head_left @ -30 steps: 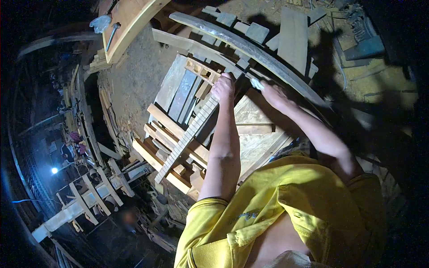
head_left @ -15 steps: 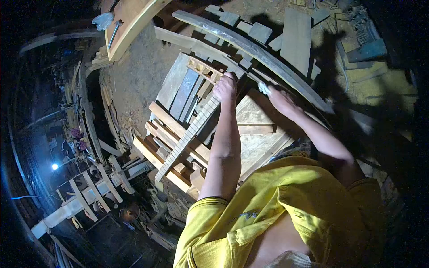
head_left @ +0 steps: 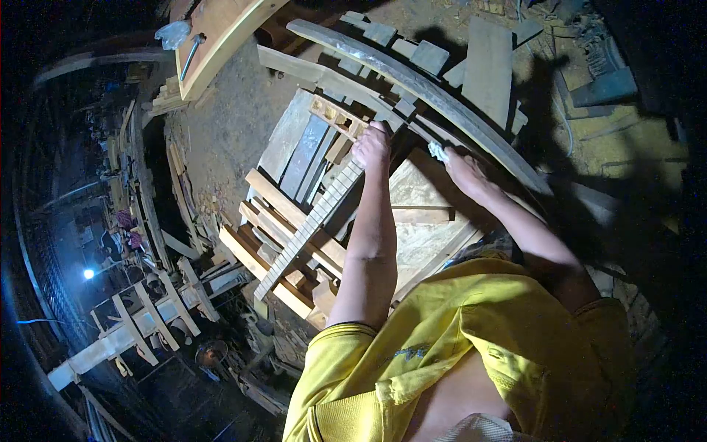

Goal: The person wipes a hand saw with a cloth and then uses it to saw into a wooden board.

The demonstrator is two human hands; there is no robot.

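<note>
My left hand (head_left: 370, 149) is closed round the far end of a long narrow guitar neck (head_left: 313, 221), whose pale face carries evenly spaced cross lines like frets. The neck slants down to the left over several wooden pieces. In my right hand (head_left: 465, 177) is a crumpled white cloth (head_left: 437, 152), pinched at the fingertips. This hand is beside a thin dark edge that runs below a long curved plank (head_left: 412, 77). Beyond my left hand is a slotted wooden piece (head_left: 335, 116). What my left palm covers is hidden.
Wooden bars (head_left: 276, 197) and a pale board (head_left: 423, 184) lie under my arms. At upper left a wooden panel (head_left: 228, 44) holds a screwdriver-like tool (head_left: 193, 57). Flat offcuts (head_left: 428, 55) and a wide board (head_left: 487, 66) are on the floor. Slats cross a beam (head_left: 110, 346) at lower left.
My right hand and the white cloth have shifted very slightly, the cloth now a little lower. My left hand keeps its grip on the guitar neck. The whole view has moved slightly.
</note>
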